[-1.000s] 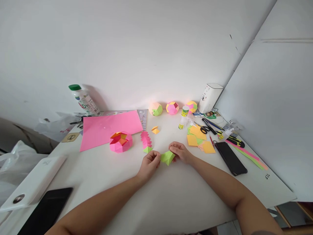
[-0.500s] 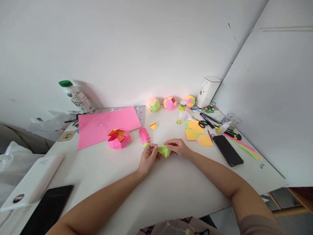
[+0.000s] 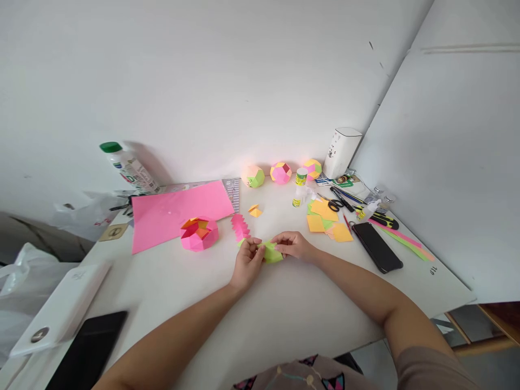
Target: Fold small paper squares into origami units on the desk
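Observation:
Between my two hands is a folded piece of light green paper [image 3: 273, 253], held just above the table. My left hand [image 3: 248, 262] pinches its left end between thumb and fingers. The fingers of my right hand [image 3: 297, 246] are closed on its right side, hiding that edge. Just beyond my left hand lies a row of folded pink paper pieces [image 3: 239, 226] with a bit of green at its near end. A small folded orange paper piece [image 3: 254, 210] rests farther back. To the left sits a pink and orange faceted paper bowl [image 3: 199, 241].
Three paper balls [image 3: 280, 173] line the wall. Scissors [image 3: 335, 205], orange and green paper squares [image 3: 317, 223], glue bottles [image 3: 368, 211] and a black phone [image 3: 377, 247] lie to the right. A pink sheet [image 3: 179, 208], white bottle [image 3: 132, 170] and black tablet [image 3: 91, 346] are on the left.
The green paper has turned in my fingers, its pointed lower edge now looking flatter. Both hands stay at nearly the same spot, and the camera view has shifted slightly.

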Demonstrator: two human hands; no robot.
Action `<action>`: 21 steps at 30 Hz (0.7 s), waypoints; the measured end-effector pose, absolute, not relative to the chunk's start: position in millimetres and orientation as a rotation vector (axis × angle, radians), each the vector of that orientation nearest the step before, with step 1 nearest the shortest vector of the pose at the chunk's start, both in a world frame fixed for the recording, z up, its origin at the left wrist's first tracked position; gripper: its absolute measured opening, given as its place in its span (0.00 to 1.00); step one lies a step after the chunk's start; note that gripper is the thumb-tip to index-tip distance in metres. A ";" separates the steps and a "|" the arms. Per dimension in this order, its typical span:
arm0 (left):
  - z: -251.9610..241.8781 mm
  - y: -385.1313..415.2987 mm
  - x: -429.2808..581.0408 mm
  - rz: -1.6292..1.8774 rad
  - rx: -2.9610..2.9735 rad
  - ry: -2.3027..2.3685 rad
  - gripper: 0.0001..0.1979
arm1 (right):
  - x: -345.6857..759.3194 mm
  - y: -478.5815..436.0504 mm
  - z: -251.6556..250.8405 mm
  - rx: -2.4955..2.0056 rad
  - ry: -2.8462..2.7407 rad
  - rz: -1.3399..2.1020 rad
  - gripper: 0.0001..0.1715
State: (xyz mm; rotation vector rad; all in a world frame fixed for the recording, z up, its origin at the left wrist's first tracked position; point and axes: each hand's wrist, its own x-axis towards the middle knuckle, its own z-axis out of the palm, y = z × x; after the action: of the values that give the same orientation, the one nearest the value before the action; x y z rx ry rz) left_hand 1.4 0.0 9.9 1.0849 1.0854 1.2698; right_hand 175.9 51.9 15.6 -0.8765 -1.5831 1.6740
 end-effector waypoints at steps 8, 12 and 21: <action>7.5 3.0 -2.7 1.191 1.256 1.111 0.14 | 175.9 52.8 15.2 -0.889 -1.604 1.650 0.17; 8.4 2.2 -2.2 1.118 1.290 1.124 0.18 | 175.1 53.1 12.1 -0.868 -1.568 1.667 0.19; 2.9 1.5 -3.0 1.173 1.398 1.147 0.17 | 175.2 55.6 11.3 -0.886 -1.615 1.692 0.27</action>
State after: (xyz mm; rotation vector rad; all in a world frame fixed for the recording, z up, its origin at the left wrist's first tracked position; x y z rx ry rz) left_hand -3.0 1.5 2.9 1.3980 1.1470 1.1734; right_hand 175.2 55.6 11.3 -0.8861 -1.6151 1.6918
